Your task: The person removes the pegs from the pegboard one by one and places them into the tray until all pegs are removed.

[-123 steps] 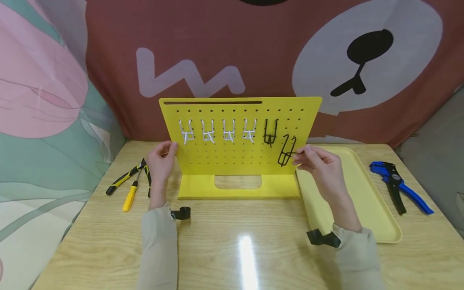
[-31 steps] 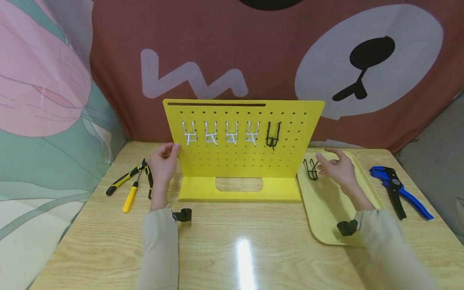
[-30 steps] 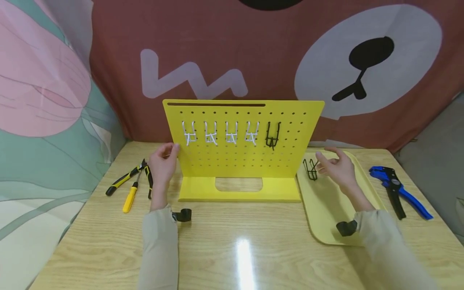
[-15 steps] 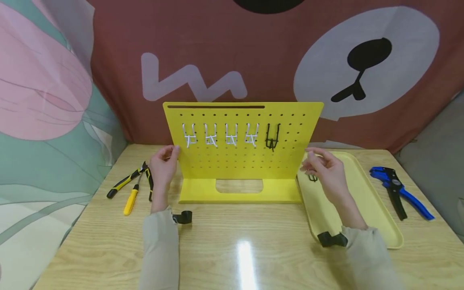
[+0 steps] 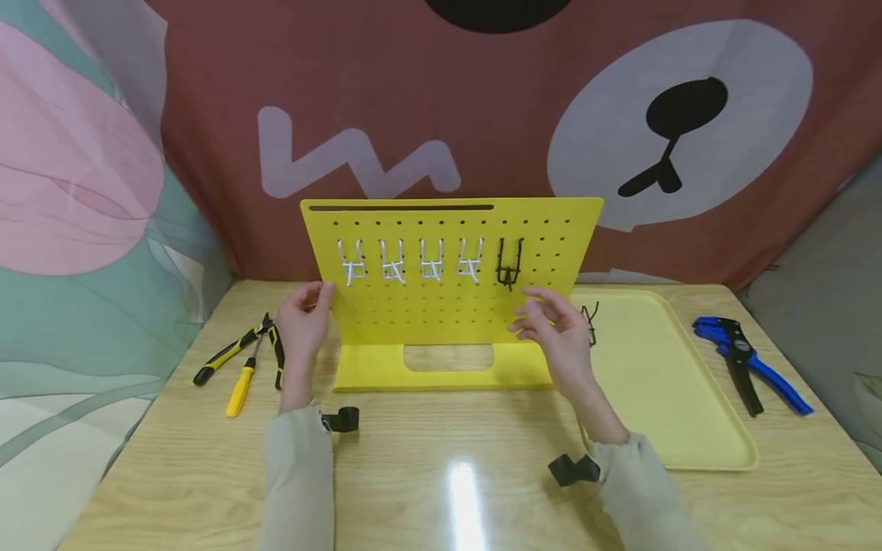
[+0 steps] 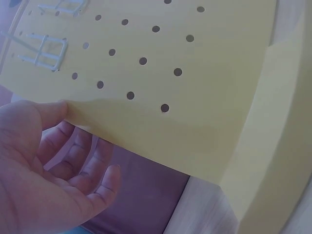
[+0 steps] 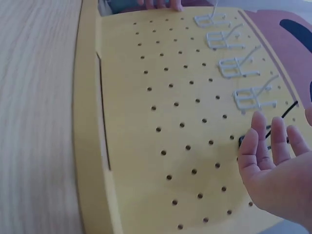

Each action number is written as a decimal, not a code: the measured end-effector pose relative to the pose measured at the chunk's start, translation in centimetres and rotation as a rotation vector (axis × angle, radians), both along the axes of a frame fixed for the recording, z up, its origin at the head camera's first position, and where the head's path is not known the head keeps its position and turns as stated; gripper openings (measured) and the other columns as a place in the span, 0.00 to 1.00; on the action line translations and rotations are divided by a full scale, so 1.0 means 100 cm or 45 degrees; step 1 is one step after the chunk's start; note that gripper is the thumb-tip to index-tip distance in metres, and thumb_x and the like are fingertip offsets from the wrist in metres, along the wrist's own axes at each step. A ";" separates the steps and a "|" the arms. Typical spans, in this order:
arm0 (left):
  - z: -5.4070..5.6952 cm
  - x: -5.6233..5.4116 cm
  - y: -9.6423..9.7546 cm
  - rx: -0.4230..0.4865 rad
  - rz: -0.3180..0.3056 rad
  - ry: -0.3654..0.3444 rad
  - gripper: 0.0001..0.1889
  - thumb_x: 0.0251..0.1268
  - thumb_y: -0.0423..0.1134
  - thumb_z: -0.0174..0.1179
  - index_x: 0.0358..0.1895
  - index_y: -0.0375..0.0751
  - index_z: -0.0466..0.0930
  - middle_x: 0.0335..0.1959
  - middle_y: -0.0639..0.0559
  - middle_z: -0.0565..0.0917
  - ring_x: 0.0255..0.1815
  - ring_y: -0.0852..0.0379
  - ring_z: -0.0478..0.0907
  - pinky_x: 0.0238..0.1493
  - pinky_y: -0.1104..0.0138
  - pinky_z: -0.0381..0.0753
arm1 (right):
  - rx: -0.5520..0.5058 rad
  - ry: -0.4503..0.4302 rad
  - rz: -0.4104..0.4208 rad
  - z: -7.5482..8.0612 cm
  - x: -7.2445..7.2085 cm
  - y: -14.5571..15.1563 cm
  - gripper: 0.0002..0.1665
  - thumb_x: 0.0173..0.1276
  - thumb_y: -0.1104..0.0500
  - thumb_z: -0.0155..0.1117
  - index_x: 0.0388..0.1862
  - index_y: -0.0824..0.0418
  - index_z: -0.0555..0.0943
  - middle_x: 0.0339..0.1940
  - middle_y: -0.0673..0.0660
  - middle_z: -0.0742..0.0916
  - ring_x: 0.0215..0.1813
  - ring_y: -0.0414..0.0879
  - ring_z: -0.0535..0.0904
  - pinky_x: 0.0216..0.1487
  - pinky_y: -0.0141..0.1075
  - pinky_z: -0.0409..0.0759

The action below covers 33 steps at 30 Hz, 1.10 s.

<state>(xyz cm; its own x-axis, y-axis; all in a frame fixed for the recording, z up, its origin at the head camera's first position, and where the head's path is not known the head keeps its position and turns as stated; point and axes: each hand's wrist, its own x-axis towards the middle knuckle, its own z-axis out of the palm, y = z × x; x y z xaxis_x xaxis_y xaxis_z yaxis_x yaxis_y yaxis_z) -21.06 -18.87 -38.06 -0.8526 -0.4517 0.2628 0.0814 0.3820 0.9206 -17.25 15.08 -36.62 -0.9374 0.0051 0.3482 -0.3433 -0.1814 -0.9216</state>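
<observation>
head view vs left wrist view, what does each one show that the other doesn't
Only the head view: the right hand, two black hooks, the tray, pliers, screwdriver and blue-and-black tool.

Only the left wrist view: all four fingers of the left hand.

Both: the left hand at the yellow pegboard's side edge, and white hooks, four in the head view, two in the left wrist view.
</observation>
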 end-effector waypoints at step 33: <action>0.002 0.002 0.000 0.004 -0.006 0.037 0.15 0.68 0.42 0.59 0.44 0.30 0.83 0.41 0.36 0.84 0.30 0.75 0.73 0.35 0.79 0.72 | 0.147 -0.023 -0.041 0.017 -0.017 -0.016 0.20 0.69 0.60 0.62 0.54 0.73 0.78 0.51 0.64 0.84 0.31 0.42 0.84 0.35 0.32 0.81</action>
<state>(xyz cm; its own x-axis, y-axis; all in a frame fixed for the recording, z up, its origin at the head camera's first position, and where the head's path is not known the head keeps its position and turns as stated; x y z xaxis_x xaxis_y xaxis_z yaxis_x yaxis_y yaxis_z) -20.87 -18.82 -37.90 -0.8468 -0.4486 0.2859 0.1099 0.3783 0.9191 -18.92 13.51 -34.91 -0.9435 -0.0035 0.3314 -0.3305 -0.0630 -0.9417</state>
